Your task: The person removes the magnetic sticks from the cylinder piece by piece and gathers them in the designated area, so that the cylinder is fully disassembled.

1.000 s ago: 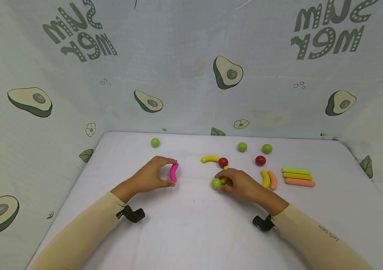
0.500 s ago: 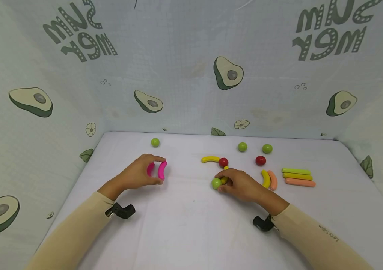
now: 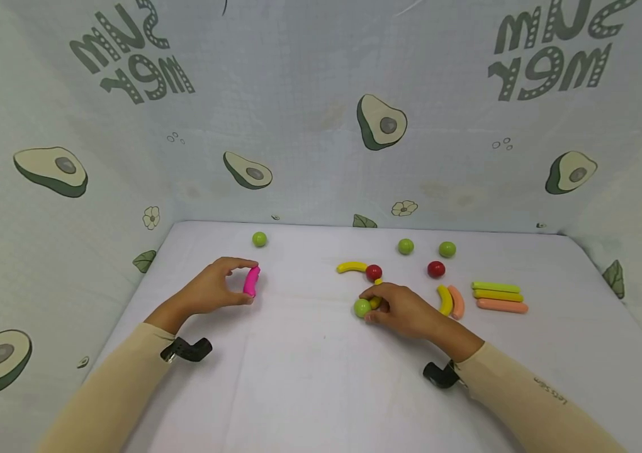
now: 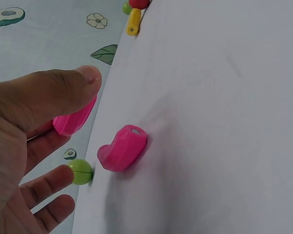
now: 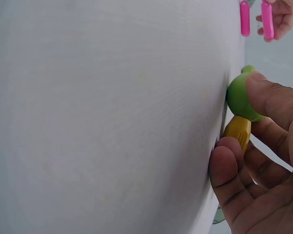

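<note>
My left hand (image 3: pixel 208 289) pinches a curved pink stick (image 4: pixel 75 119) between thumb and fingers. A second curved pink stick (image 4: pixel 123 148) lies on the cloth just beyond it in the left wrist view; in the head view the two overlap. Thumb and fingers of my right hand (image 3: pixel 403 308) hold a green ball (image 5: pixel 241 97) joined to a curved yellow stick (image 5: pixel 238 129). That stick leads up to a red ball (image 3: pixel 374 272), from which another curved yellow stick (image 3: pixel 352 267) extends left. My right fingers partly hide the lower yellow stick.
Loose green balls (image 3: pixel 406 246) sit toward the back, one green ball (image 3: pixel 259 239) at the left. A red ball (image 3: pixel 436 269) lies to the right. Beside it are curved yellow (image 3: pixel 445 301) and orange sticks (image 3: pixel 457 302), then several straight sticks (image 3: pixel 498 297). A patterned cloth (image 3: pixel 321 126) hangs behind.
My left hand has moved left with its pink stick, up to the other pink stick, which showed behind it half a second ago. The right hand stays on the joined pieces.
</note>
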Available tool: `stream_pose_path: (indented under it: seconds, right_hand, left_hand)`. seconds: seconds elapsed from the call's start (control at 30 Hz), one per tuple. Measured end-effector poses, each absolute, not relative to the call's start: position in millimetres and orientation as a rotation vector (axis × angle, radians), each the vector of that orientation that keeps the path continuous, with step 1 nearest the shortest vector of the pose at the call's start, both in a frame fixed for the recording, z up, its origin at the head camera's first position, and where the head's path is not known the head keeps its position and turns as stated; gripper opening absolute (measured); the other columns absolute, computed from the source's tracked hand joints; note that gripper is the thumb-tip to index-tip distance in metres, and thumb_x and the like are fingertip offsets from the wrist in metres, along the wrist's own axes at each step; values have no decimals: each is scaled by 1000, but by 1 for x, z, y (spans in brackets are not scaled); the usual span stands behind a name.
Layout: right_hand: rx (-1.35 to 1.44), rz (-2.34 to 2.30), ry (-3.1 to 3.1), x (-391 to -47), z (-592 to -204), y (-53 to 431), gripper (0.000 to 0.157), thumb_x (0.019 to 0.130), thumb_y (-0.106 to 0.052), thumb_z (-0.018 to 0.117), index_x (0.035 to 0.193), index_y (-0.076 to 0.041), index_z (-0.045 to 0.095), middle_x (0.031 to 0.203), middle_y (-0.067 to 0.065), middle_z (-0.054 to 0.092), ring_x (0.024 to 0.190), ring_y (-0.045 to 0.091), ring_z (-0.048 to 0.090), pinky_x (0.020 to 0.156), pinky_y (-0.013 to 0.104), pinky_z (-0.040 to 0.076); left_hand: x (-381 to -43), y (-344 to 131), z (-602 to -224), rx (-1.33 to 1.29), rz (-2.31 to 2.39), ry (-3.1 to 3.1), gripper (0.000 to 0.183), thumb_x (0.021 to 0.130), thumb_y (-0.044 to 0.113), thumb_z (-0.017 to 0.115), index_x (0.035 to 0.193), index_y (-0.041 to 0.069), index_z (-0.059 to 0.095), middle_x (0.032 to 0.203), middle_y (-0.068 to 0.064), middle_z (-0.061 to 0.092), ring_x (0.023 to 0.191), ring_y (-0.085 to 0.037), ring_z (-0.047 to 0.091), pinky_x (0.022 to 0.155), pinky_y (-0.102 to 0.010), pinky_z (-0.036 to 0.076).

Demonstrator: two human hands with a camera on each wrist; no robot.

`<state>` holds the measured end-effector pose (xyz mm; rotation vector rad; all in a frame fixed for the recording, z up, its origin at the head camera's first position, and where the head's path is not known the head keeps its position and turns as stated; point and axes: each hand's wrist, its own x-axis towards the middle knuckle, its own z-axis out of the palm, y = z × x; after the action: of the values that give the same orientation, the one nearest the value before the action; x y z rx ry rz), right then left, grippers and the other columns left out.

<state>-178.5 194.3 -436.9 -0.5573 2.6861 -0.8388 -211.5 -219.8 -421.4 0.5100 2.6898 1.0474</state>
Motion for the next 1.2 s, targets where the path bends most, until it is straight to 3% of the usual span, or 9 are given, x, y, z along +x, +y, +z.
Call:
stream_pose_path:
  seconds: [0.33, 0.8, 1.0, 1.2]
  right_hand:
    - [-562, -839, 2699, -178, -436, 195, 40, 90, -24, 81, 126, -13, 69, 103, -4, 62, 88, 17, 54, 78, 32, 49]
    - [-557, -835, 2703, -177, -438, 195, 39, 90, -24, 81, 126, -13, 69, 106, -4, 63, 90, 17, 54, 81, 34, 50]
    - [-544, -835, 2705, -177, -437, 194, 39, 90, -22, 81, 126, -13, 69, 106, -5, 63, 90, 17, 54, 82, 34, 50]
    - [-547, -835, 2703, -177, -437, 194, 38, 90, -22, 81, 126, -13, 69, 106, -5, 63, 90, 17, 54, 81, 33, 50]
  left_hand:
    - [-215, -237, -428, 478, 1007, 2702, 70, 79, 22, 90, 143, 16, 60, 144, -13, 54, 126, -42, 51, 98, -55, 50]
    - [-219, -248, -441, 515, 1041, 2685, 66, 79, 14, 88, 139, 7, 62, 138, -15, 59, 130, -38, 50, 109, -56, 40]
    - [-221, -247, -447, 584, 1042, 2690, 67, 78, 13, 90, 138, 3, 62, 139, -17, 59, 135, -41, 46, 111, -59, 36]
    - [-218, -245, -448, 527, 942, 2730, 68, 79, 18, 89, 140, 7, 62, 140, -19, 55, 137, -43, 38, 110, -60, 37]
